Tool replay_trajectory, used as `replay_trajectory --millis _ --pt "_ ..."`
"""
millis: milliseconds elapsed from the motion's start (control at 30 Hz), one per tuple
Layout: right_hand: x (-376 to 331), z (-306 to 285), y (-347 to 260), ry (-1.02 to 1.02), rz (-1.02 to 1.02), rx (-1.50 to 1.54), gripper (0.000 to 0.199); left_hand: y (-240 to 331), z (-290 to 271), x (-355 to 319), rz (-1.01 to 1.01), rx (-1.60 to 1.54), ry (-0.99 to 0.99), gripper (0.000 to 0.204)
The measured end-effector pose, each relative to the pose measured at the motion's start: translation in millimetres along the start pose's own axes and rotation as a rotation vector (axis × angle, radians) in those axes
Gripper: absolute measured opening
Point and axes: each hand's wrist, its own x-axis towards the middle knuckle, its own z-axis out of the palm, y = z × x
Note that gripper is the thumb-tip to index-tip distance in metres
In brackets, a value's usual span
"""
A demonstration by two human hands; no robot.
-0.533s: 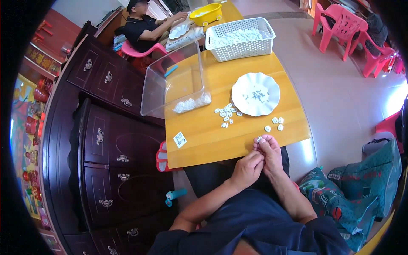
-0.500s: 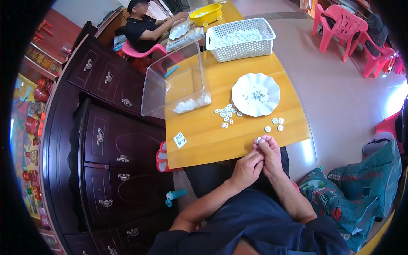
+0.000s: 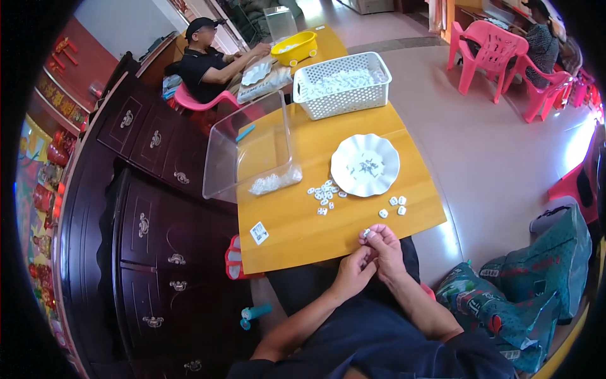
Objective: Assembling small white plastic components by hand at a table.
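Note:
My right hand pinches a small white plastic piece with dark marks between thumb and fingertips, just over the table's near edge. Against its palm side, my left hand is closed, fingertips pressed together; whatever they grip is too small to make out. Beyond the hands lies a loose group of similar white pieces, and a few more sit to its right. A white scalloped plate behind them holds small dark slivers.
On the yellow table stand a clear plastic bin at left, a white perforated basket full of white pieces and a yellow tub. Another person works at the far left. Green bags stand at right, dark cabinets at left.
The head view has shifted, so the table and its things appear lower and slightly further left. Both hands keep nearly the same pose, the right still pinching the white piece.

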Motion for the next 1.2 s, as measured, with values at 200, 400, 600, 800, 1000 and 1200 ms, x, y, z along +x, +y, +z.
replay_trajectory --millis 200,400,600,800,1000,1200 --pt "2 -5 2 0.011 -0.041 -0.076 0.008 1 -18 -6 -0.044 -0.114 0.021 0.017" --pt "12 -5 -3 -0.075 -0.086 -0.268 0.013 25 -52 19 0.046 -0.085 0.277 0.014" --pt "8 -6 -1 -0.101 -0.089 -0.369 0.013 20 -64 24 0.046 -0.114 0.243 0.022" --pt "3 -9 5 -0.124 -0.115 -0.427 0.010 23 -57 18 0.036 -0.135 0.246 0.025" --pt "2 -8 5 -0.127 -0.111 -0.474 0.009 21 -57 18 0.046 -0.111 0.229 0.025" --pt "3 -7 4 -0.154 -0.117 -0.487 0.010 21 -55 19 0.053 -0.110 0.203 0.025"
